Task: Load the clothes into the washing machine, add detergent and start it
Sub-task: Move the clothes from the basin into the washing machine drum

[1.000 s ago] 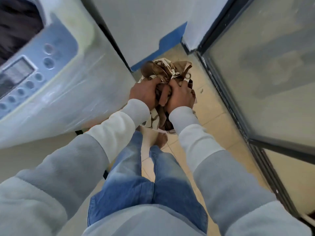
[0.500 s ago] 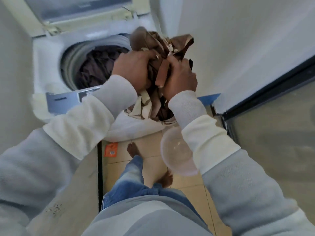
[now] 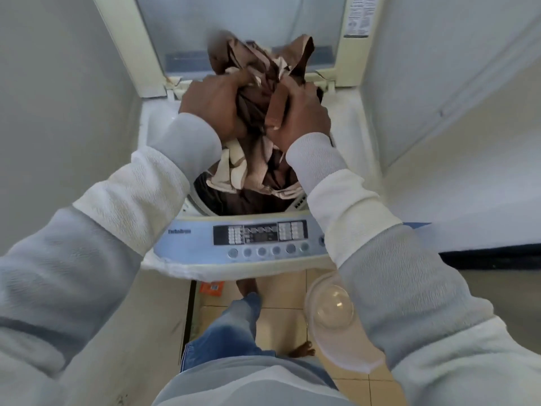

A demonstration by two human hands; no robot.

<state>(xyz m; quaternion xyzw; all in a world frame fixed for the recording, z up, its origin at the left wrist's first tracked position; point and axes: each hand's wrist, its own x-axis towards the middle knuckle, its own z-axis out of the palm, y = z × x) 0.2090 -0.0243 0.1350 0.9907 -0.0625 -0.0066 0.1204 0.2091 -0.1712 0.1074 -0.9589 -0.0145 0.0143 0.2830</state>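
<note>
The washing machine (image 3: pixel 251 259) stands in a narrow spot between two pale walls, and its lid (image 3: pixel 234 33) is flipped up at the back. Both hands hold one big bundle of clothes (image 3: pixel 260 92) right above the machine's round opening. The bundle is brown and cream, all scrunched up. The left hand (image 3: pixel 213 104) grips the left side of the bundle, with its fingers curled tight into the cloth. The right hand (image 3: pixel 301 112) grips the right side, and its fingers are squeezed shut on the cloth too. The bottom of the bundle hangs down into the opening. More dark clothes (image 3: pixel 234 200) already lie inside the machine's tub, under the bundle. The control panel (image 3: pixel 260 235) runs along the front edge of the machine, with a row of round buttons. On the tiled floor in front of the machine sits a clear plastic bowl (image 3: pixel 330 312), partly hidden by the right sleeve. An orange packet (image 3: pixel 211 287) lies on the floor just under the machine's front edge.
</note>
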